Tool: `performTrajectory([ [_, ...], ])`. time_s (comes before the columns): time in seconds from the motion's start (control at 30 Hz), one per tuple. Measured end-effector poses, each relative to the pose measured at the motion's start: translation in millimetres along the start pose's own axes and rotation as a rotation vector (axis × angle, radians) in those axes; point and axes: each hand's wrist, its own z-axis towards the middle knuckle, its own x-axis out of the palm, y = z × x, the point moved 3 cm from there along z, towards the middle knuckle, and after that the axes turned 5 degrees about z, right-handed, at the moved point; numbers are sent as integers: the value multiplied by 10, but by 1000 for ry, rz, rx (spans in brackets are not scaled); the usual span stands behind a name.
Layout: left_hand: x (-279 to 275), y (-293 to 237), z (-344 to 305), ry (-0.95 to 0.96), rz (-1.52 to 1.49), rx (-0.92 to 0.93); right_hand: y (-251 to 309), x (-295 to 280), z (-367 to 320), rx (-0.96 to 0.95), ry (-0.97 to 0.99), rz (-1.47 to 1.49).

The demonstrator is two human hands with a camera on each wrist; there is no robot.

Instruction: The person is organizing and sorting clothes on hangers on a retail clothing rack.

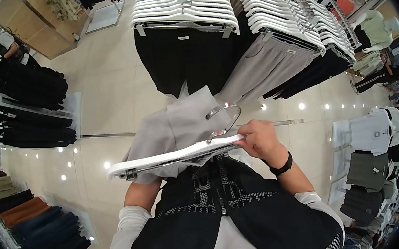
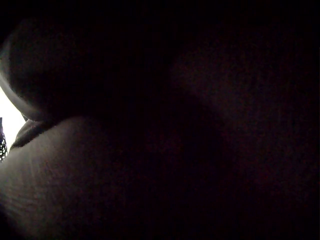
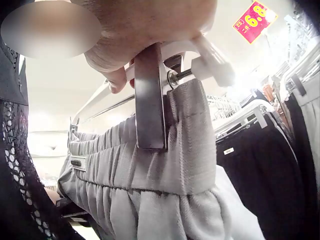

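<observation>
A white clip hanger (image 1: 178, 156) with a metal hook lies almost level before the torso. Grey trousers (image 1: 160, 129) drape over and beyond it. My right hand (image 1: 260, 139) grips the hanger's right end, fingers curled. Seen from the right wrist, that hand (image 3: 150, 25) is above a metal clip (image 3: 150, 100), which clasps the gathered waistband of the grey trousers (image 3: 190, 150). My left forearm passes under the grey cloth, which hides the left hand in the head view. The left wrist view is nearly black, with dim shapes that I cannot make out.
Racks of trousers on white hangers (image 1: 184, 8) stand ahead, black ones (image 1: 182, 57) beside grey ones (image 1: 261, 63). More dark clothes (image 1: 30, 89) hang at the left, with a person (image 1: 6, 45) behind them. Shirts (image 1: 370, 132) hang at the right. Pale tiled floor (image 1: 102, 91) lies between.
</observation>
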Motion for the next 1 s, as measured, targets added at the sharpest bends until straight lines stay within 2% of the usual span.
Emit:
performTrajectory([
  [0.23, 189, -75, -68, 124, 7, 40, -96, -172, 296, -10, -56, -100],
  [0.33, 453, -173, 10, 216, 18, 87, -318, -460, 578, -95, -189, -216],
  [0.37, 522, -201, 49, 246, 22, 101, -462, -551, 665, -45, -274, -184],
  [0.43, 687, -231, 74, 296, 28, 114, -597, -734, 935, -65, -418, -164],
  [0.6, 977, -272, 164, 389, 41, 141, -975, -1060, 1154, 71, -522, -176],
  [0.83, 1266, -233, 510, 400, 65, 137, -1407, -1200, 987, 31, -504, -154],
  [1.0, 1324, -269, 914, 305, 94, 134, -1570, -1394, 856, -66, -416, -85],
])
